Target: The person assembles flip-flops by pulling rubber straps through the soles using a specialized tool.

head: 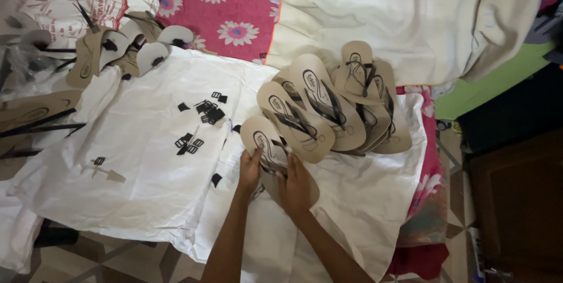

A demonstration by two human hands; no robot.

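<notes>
A tan flip-flop [264, 139] with black straps lies on a white sheet [146, 165], nearest me in an overlapping row of several tan flip-flops [328, 104]. My left hand [250, 170] grips its left edge. My right hand [295, 186] presses on its heel end and right side, covering much of the sole. Both forearms reach in from the bottom edge.
Small black strap pieces [208, 112] are scattered on the sheet to the left. More tan soles and pale soles [126, 48] lie at the upper left. A pink flowered cloth [226, 10] and a cream cloth [410, 19] lie behind. A dark wooden cabinet [519, 201] stands at right.
</notes>
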